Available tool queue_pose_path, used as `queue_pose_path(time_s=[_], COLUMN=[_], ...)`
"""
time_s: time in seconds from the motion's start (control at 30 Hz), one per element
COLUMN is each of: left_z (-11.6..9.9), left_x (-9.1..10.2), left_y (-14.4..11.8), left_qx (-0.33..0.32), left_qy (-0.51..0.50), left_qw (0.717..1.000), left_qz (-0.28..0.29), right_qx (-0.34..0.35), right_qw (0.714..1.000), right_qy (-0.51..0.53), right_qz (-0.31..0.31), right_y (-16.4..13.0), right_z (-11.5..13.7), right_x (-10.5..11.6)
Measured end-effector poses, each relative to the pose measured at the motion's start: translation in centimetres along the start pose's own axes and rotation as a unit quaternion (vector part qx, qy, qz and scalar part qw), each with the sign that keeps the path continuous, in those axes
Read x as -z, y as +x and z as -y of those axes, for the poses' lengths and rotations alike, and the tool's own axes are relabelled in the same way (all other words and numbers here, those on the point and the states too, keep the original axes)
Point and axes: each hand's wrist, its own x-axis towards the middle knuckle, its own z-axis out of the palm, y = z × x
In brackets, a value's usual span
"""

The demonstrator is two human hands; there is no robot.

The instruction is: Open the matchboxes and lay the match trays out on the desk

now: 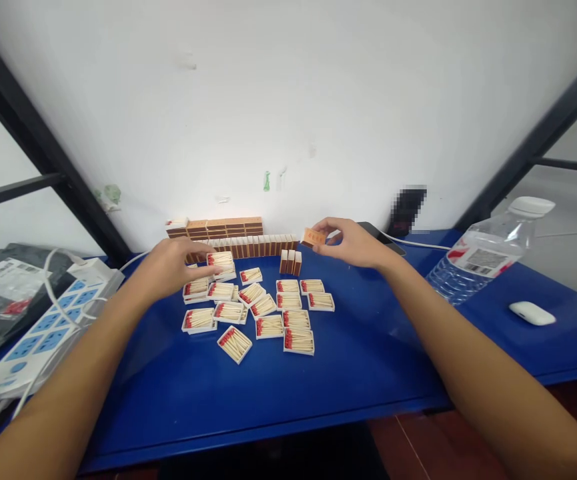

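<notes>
Between the thumb and fingers of my left hand (171,267) is an open matchbox tray (222,260) full of red-tipped matches, at the back left of the loose trays. My right hand (351,243) pinches an orange matchbox (314,237) above the desk, at the right end of a row of upright matchboxes (253,247). Three matchboxes (290,262) stand upright just in front of that row. Several more filled trays (235,343) lie spread over the blue desk (208,407), some overlapping or stacked.
Stacked matchboxes (225,228) line the wall at the back left. A power strip (48,327) with white cables and a dark plastic package (3,287) lie left. On the right are a water bottle (488,253), a white earbud case (532,313) and a dark phone-like slab (381,238).
</notes>
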Motion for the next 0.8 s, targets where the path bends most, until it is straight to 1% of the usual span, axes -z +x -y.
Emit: queue_pose_path(time_s=[0.03,0.13,0.2,0.27,0.3,0.37,0.43,0.57,0.67,0.73,0.77,0.8], left_z=[0.7,2.9,4.0,4.8,5.0,5.4,5.8,6.8,6.5,5.7,5.2,4.8], left_x=[0.8,3.4,4.9,5.8,6.0,6.1,5.7,4.5,4.0,4.0,4.1,4.3], left_y=[-0.2,-1.2,-2.4,-3.9,-4.7,-6.4,-8.0,-10.0,-10.4,-10.0,-9.8,-9.5], left_qx=[0.014,0.056,0.071,0.092,0.116,0.154,0.161,0.161,0.183,0.214,0.233,0.254], left_qy=[0.003,0.053,0.085,0.110,0.120,0.113,0.089,0.079,0.090,0.097,0.095,0.095], left_qw=[1.000,0.997,0.993,0.989,0.985,0.980,0.979,0.979,0.971,0.957,0.946,0.935], left_qz=[0.021,0.020,0.038,0.037,0.042,0.063,0.086,0.097,0.127,0.172,0.207,0.229], right_qx=[-0.020,-0.044,-0.054,-0.064,-0.066,-0.060,-0.052,-0.046,-0.046,-0.046,-0.045,-0.046], right_qw=[1.000,0.996,0.993,0.992,0.991,0.992,0.992,0.989,0.988,0.987,0.986,0.985], right_qy=[0.014,0.049,0.058,0.051,0.043,0.031,0.028,0.023,0.023,0.017,0.010,0.001], right_qz=[0.013,0.060,0.084,0.100,0.104,0.108,0.115,0.139,0.143,0.152,0.159,0.165], right_y=[0.1,0.2,0.2,0.2,0.2,0.2,0.2,0.1,0.1,0.1,0.1,0.1], right_z=[-0.3,-1.0,-1.4,-1.9,-2.1,-2.5,-2.8,-3.0,-3.2,-3.2,-3.2,-3.2], right_x=[0.1,0.3,0.2,-0.1,-0.3,-0.7,-1.2,-2.1,-2.6,-2.7,-2.8,-2.8])
